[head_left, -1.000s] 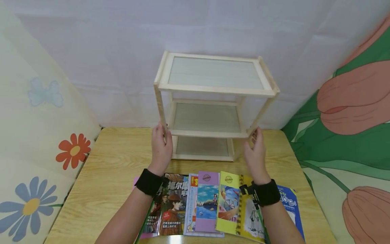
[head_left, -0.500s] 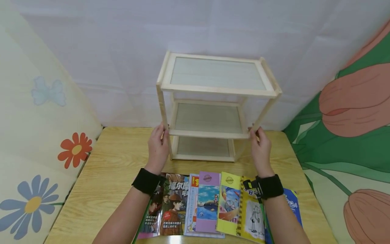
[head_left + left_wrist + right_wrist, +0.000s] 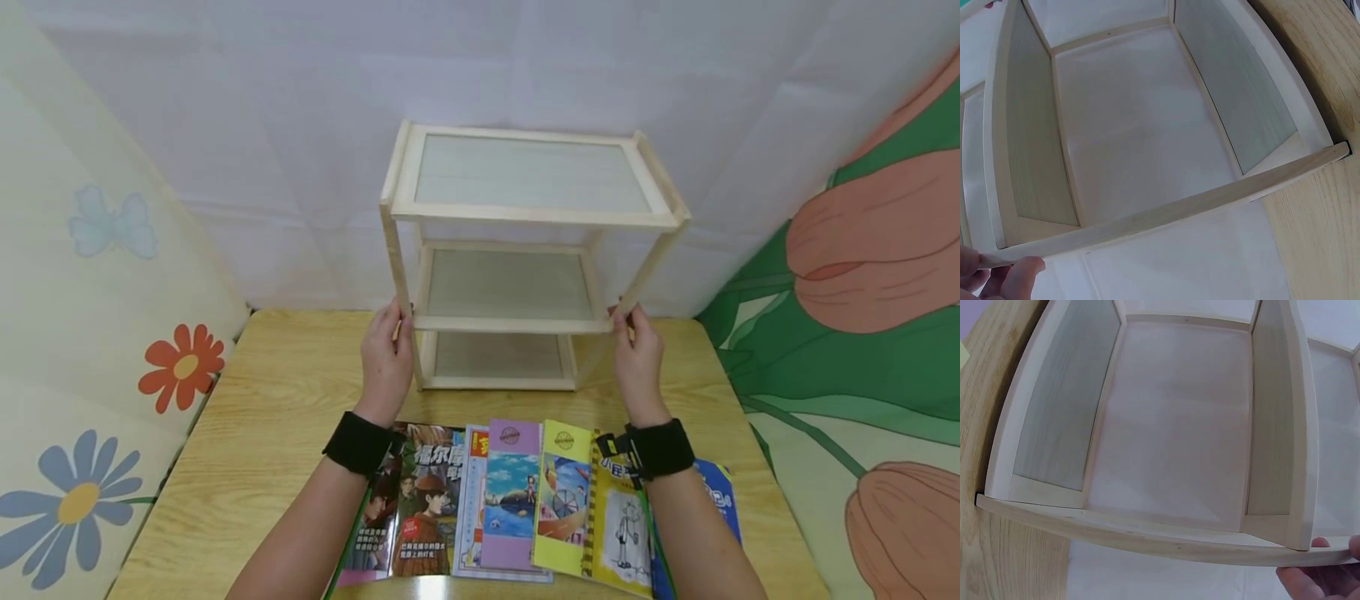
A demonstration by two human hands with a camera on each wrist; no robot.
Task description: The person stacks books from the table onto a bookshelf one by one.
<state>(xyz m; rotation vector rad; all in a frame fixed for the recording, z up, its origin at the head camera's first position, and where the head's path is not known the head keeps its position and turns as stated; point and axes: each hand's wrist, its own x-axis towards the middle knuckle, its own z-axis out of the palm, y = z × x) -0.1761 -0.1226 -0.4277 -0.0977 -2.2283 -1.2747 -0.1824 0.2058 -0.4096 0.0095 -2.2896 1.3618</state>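
Your left grip point(image 3: 386, 362) and right grip point(image 3: 639, 358) pinch opposite front posts of the wooden shelf point(image 3: 532, 175), toward the back edge of the bench point(image 3: 262, 400), probably so that it stays evenly balanced.

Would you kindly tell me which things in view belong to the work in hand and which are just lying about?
In the work:
shelf, three-tiered
left hand and right hand, each gripping a front post

Apparently just lying about:
books, overlapping in a row on the table, held by neither hand
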